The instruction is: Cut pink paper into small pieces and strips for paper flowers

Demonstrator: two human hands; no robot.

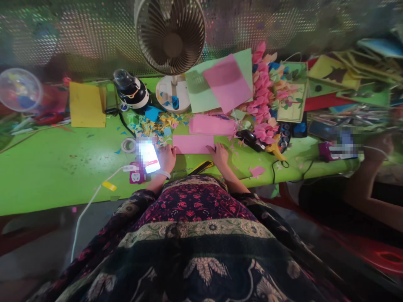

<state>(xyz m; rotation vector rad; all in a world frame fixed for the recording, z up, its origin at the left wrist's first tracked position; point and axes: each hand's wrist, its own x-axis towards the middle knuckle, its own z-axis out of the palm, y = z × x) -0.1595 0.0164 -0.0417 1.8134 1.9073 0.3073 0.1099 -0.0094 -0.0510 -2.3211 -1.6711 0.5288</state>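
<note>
A folded pink paper strip (192, 144) lies on the green table (56, 167) right in front of me. My left hand (166, 157) rests at the strip's left end, fingers lying flat on it. On the strip's right end lies my right hand (219, 153), fingers stretched onto the paper. A second pink sheet (211, 124) lies just behind the strip. A lit phone (147, 156) sits beside my left hand, plugged into a white cable. A yellow and black cutter (201, 167) lies near the table edge between my wrists.
A desk fan (172, 42) stands at the back centre, with green and pink sheets (226, 82) leaning beside it. Pink paper flowers (262, 96) pile up on the right. Paper scraps (157, 123), a tape roll (128, 145) and yellow paper (87, 105) lie left. Another person's arm (368, 184) reaches in at right.
</note>
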